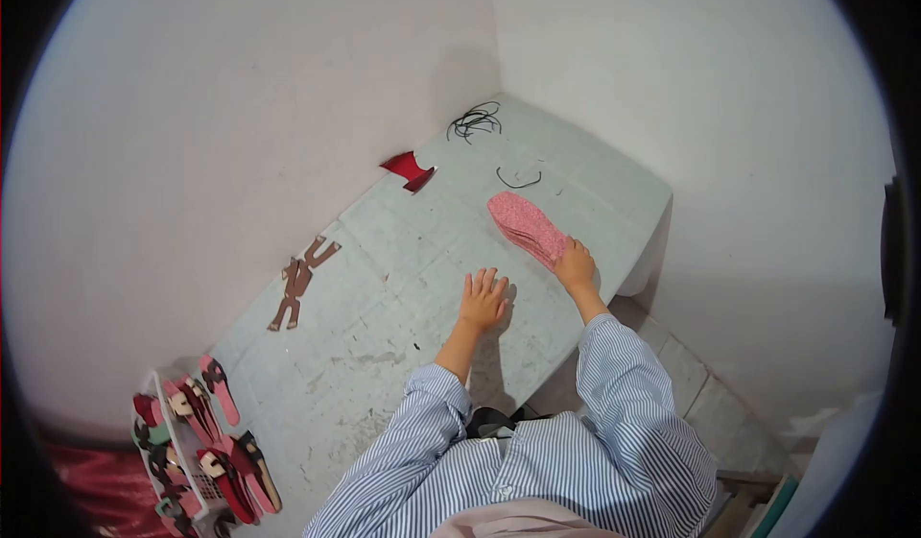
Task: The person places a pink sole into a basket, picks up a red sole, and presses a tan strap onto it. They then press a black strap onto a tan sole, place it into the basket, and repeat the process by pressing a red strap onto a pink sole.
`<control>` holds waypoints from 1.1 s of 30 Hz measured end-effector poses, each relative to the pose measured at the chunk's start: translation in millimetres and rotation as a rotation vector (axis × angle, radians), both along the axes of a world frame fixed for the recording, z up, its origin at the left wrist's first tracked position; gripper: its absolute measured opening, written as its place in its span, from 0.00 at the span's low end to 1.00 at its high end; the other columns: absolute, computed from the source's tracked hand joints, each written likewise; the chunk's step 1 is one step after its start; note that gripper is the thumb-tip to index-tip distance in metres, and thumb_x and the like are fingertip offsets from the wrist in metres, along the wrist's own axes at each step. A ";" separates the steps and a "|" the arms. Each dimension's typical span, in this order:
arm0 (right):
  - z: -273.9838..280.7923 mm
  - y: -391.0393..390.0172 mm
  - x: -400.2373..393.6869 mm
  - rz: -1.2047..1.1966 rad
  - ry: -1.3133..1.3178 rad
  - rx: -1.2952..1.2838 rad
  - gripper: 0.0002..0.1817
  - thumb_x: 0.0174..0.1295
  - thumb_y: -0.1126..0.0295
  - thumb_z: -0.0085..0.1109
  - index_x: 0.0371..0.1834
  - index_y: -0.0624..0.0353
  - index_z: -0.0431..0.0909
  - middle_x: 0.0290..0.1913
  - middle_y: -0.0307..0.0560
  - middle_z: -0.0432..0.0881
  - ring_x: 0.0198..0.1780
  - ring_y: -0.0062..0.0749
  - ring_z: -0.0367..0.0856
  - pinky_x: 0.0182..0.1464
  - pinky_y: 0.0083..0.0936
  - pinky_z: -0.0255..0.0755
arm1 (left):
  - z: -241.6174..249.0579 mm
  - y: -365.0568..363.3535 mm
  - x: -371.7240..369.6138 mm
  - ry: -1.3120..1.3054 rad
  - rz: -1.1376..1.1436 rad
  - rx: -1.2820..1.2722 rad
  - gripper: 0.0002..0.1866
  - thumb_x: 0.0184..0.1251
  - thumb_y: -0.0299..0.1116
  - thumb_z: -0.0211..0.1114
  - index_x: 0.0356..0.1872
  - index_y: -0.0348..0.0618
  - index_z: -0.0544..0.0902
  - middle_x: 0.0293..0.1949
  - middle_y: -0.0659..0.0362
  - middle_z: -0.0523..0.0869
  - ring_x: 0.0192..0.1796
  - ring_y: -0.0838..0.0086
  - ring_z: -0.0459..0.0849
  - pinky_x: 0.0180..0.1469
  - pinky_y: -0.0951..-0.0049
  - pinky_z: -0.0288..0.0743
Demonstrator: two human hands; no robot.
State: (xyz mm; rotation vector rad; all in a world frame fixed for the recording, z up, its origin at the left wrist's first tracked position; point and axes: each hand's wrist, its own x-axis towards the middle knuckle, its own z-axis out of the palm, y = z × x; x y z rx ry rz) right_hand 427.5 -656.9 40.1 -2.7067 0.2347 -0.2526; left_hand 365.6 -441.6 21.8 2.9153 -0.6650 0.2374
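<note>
A stack of pink speckled shoe insoles point(528, 223) is held by my right hand point(576, 265), closed around its near end. The stack points away toward the far left, over the table. My left hand point(485, 300) is open with fingers spread, palm down close over the tabletop, left of and nearer to me than the insoles. Just beyond the stack lies a short curved black cord point(519, 184).
The pale green table point(374, 346) stands in a corner against white walls. Along its wall side lie brown strap pieces point(297, 284), a red piece point(413, 170) and tangled black cords point(475, 123). A white basket point(182, 442) with several sandals stands at the left end.
</note>
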 end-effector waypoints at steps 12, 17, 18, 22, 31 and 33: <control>-2.6 -21.9 -3.9 0.276 -0.236 -0.302 0.21 0.49 0.54 0.58 0.38 0.58 0.69 0.29 0.52 0.76 0.31 0.44 0.78 0.31 0.36 0.74 | -7.4 -47.4 -30.3 0.045 -0.132 -0.185 0.25 0.58 0.46 0.52 0.57 0.49 0.65 0.59 0.49 0.60 0.63 0.53 0.54 0.61 0.48 0.47; 14.9 -3.7 -9.7 0.300 -0.359 -0.294 0.19 0.52 0.55 0.56 0.37 0.58 0.69 0.26 0.52 0.77 0.30 0.45 0.79 0.28 0.37 0.73 | -0.5 -17.5 -27.2 -0.042 0.014 -0.279 0.28 0.56 0.47 0.54 0.58 0.48 0.64 0.58 0.48 0.61 0.61 0.54 0.57 0.59 0.46 0.50; 18.9 4.6 -9.9 0.311 -0.389 -0.211 0.19 0.53 0.55 0.55 0.38 0.58 0.69 0.27 0.54 0.78 0.29 0.45 0.79 0.28 0.38 0.73 | 1.1 -9.9 -26.2 -0.052 0.093 -0.309 0.29 0.56 0.49 0.54 0.57 0.46 0.64 0.58 0.47 0.61 0.60 0.53 0.58 0.58 0.48 0.52; 28.4 57.1 -14.4 0.461 -0.335 0.221 0.17 0.58 0.56 0.49 0.40 0.58 0.69 0.27 0.57 0.78 0.24 0.45 0.78 0.27 0.40 0.71 | -9.9 18.4 -13.7 -0.029 0.368 -0.692 0.30 0.59 0.50 0.54 0.58 0.42 0.63 0.55 0.47 0.64 0.56 0.53 0.62 0.58 0.51 0.52; -0.7 213.2 -72.1 0.650 0.507 1.129 0.19 0.66 0.54 0.36 0.42 0.58 0.69 0.27 0.43 0.77 0.21 0.21 0.76 0.16 0.15 0.67 | 0.2 122.4 -57.9 0.656 0.529 -1.520 0.23 0.61 0.47 0.57 0.52 0.46 0.68 0.41 0.62 0.77 0.37 0.80 0.75 0.32 0.78 0.62; -2.0 234.8 -87.2 0.621 0.684 1.351 0.21 0.66 0.53 0.33 0.44 0.58 0.69 0.28 0.44 0.78 0.19 0.22 0.75 0.15 0.14 0.67 | 6.7 142.2 -78.9 0.625 0.633 -1.605 0.19 0.59 0.43 0.58 0.49 0.48 0.70 0.33 0.66 0.78 0.32 0.82 0.73 0.29 0.79 0.59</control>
